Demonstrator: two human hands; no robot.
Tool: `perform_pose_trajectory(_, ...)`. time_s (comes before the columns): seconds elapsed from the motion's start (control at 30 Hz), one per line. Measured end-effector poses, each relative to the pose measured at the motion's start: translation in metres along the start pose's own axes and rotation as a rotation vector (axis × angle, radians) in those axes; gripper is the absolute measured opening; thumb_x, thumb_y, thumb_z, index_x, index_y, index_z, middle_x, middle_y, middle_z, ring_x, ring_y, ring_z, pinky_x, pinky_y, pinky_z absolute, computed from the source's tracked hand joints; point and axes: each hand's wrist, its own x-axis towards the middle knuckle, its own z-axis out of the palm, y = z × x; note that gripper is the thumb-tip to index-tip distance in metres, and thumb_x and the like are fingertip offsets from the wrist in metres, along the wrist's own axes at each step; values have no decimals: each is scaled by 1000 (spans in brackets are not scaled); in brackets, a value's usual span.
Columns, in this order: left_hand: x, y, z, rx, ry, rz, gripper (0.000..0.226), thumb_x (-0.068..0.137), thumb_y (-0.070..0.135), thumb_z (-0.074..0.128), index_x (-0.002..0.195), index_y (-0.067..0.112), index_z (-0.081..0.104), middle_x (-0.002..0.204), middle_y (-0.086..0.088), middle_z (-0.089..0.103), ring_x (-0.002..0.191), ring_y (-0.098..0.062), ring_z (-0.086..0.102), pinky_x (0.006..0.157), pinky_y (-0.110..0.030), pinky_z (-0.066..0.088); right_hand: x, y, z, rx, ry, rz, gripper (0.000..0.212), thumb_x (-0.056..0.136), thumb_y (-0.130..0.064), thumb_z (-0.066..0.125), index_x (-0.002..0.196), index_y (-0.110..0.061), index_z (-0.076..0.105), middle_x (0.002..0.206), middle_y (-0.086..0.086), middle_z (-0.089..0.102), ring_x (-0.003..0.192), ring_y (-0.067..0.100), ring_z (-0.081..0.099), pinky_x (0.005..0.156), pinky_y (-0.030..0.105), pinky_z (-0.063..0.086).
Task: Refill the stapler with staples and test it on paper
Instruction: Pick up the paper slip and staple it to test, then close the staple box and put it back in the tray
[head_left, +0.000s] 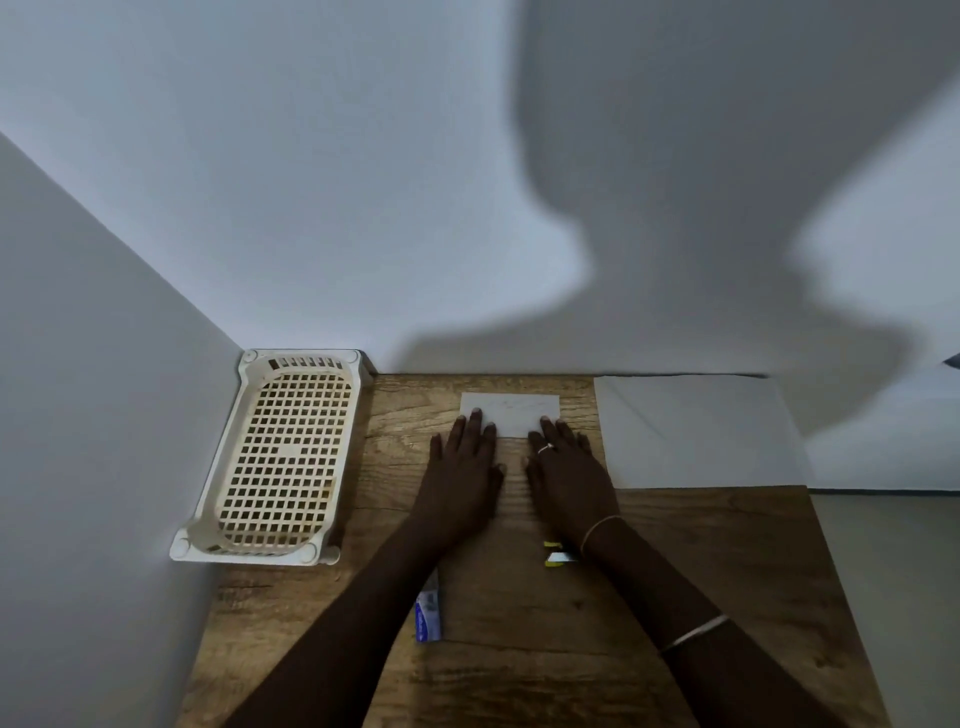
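Observation:
A small white sheet of paper (514, 410) lies on the wooden table (727, 545) near its far edge. My left hand (462, 467) and my right hand (563, 467) rest flat, palms down, side by side, with their fingertips on the paper's near edge. Neither hand holds anything. A yellow stapler (556, 554) shows partly beside my right wrist, mostly hidden under the forearm. A small blue-and-white staple box (428, 616) lies next to my left forearm.
A cream plastic mesh basket (280, 457) sits at the table's left edge against the wall corner. A large white sheet (696, 431) covers the table's far right corner. White walls stand behind and to the left.

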Motion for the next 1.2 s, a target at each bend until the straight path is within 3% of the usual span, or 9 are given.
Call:
perform_pose_trajectory(0.27,28,-4,-11,-14,24,7,67,108,43,34,163,11,13,173,-13,-1,159,-33,2,127,-57,12,32,10,-4,43,24,-16,51,106,-34,34,152,-11,38,165,9,25,154,24,18,125,40,12)
perform_pose_trajectory(0.47,27,-2,-17,-59,6,-4,71,107,42,39,164,12,8,173,-11,-3,160,-31,-1,128,-55,9,33,12,-4,30,41,-38,49,106,-27,39,152,-10,37,165,9,24,154,26,17,124,42,12)
perform_pose_trajectory(0.57,16,-2,-27,-167,96,23,69,106,28,48,163,12,14,173,-12,5,159,-31,8,128,-52,15,26,5,-13,88,137,-53,47,103,-15,47,150,-8,42,162,10,31,152,28,22,122,41,19)
perform_pose_trajectory(0.7,-20,-7,-39,-400,295,19,62,100,7,56,158,11,35,167,-12,27,153,-26,28,122,-35,25,1,-16,-23,207,270,-56,37,97,-11,58,134,-8,61,140,15,60,129,32,56,110,42,42)
perform_pose_trajectory(0.8,-61,-17,-41,-481,349,-35,55,99,7,59,152,14,46,158,-9,45,145,-22,42,118,-32,35,-29,-40,-18,283,243,-118,33,97,-13,58,129,-11,65,126,12,69,114,27,65,98,38,52)
perform_pose_trajectory(0.97,-132,-32,-24,-510,428,-84,41,95,1,64,135,12,64,134,-7,66,123,-19,62,106,-38,51,-75,-72,8,412,164,-86,28,93,-14,64,120,-15,71,115,4,72,106,18,67,93,21,44)
perform_pose_trajectory(1.07,-167,-33,-5,-546,420,-132,38,94,3,66,131,13,67,126,-3,69,109,-15,68,94,-38,58,-96,-85,25,466,118,-68,22,89,-11,69,110,-12,75,106,6,74,101,21,69,91,24,45)
perform_pose_trajectory(1.2,-195,-35,21,-553,301,-161,45,92,21,73,135,10,63,129,-3,63,112,-14,64,95,-36,56,-112,-96,40,498,82,-30,19,86,-8,70,103,-11,77,99,6,74,95,21,69,87,21,45)
